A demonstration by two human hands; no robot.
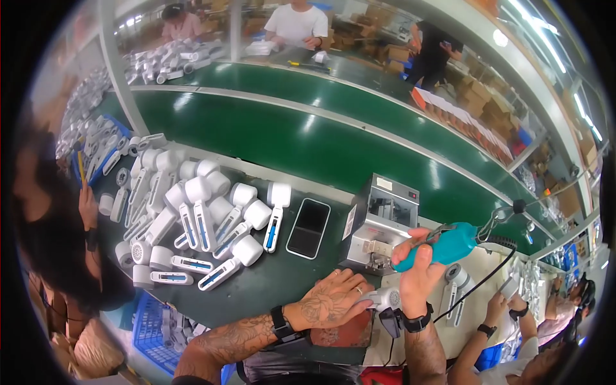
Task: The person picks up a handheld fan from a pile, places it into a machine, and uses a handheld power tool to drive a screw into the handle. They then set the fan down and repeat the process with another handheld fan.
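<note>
My right hand (420, 269) is wrapped round a teal electric screwdriver (449, 245), which hangs from a coiled cord. Its tip points left at the front of a grey metal screw feeder (378, 224); whether they touch, I cannot tell. Below the feeder, my left hand (333, 296) lies with fingers bent over the handle of a white hair-dryer-shaped housing (387, 298). The housing's round, grilled head faces my right wrist, and the fingers partly hide its handle. A reddish-brown mat (343, 332) lies under my left hand.
Many similar white housings (199, 224) with blue inner strips crowd the table's left. A phone (308, 228) lies between them and the feeder. More housings (457, 282) lie right, beside a black cable (475, 287). A green conveyor (256, 138) runs behind; co-workers sit on both sides.
</note>
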